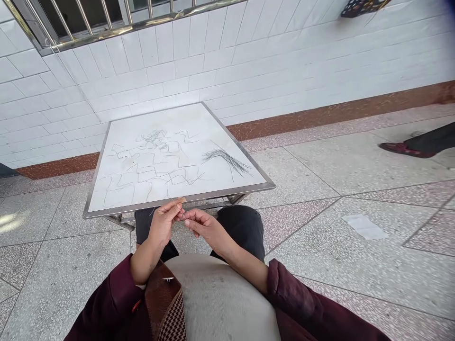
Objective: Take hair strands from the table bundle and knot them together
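Observation:
Close in front of my body, at the table's near edge, both hands meet over one thin dark wire [183,214]. My left hand [163,222] pinches it between thumb and fingers. Right beside it, my right hand [206,228] is closed with its fingertips on the wire. Fingers cover part of the wire, so its full shape is hidden. On the white tabletop [199,118] lie several bent, zigzag wires [154,166]. A tangled heap of wires [154,138] sits toward the back. To the right, straight wires [227,157] are fanned in a loose bundle.
A metal rim [177,201] edges the low table, which stands near a white tiled wall [220,52]. My knees [241,227] are at its near edge. A paper sheet [365,226] lies on the floor. Another person's shoe [405,149] shows at right.

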A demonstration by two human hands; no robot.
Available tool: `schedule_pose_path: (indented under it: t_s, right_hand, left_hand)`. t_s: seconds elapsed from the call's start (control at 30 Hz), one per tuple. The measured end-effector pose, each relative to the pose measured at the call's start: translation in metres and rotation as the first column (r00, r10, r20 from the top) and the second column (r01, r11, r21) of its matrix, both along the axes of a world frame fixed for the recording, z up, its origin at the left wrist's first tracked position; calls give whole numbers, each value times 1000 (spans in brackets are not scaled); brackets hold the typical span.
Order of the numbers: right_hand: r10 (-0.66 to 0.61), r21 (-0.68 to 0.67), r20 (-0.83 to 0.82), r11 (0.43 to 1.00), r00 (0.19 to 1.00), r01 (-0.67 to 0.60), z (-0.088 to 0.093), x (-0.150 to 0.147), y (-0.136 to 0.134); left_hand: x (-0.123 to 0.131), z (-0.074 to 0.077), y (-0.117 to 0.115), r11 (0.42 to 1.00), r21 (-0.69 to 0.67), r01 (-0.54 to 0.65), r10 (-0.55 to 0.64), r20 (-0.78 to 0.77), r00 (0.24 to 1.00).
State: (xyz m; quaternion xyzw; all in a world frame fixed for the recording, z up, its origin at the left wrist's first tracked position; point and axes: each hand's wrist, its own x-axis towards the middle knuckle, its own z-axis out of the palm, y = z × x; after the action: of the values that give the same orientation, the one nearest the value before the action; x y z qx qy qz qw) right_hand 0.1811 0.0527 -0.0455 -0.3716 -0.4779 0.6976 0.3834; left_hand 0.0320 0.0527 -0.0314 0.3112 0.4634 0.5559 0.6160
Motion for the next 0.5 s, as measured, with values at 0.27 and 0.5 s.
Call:
schedule_pose_path:
  t_s: [0.27,0.5]
  right_hand:
    - [-10,140,111,990,994,-6,5,1,-3]
    - [-111,272,182,961,977,59,0,0,-5]
  left_hand:
    - [-2,7,-3,998,-11,-58,58,-18,998]
    - [-5,5,-5,996,26,-85,88,-110,990]
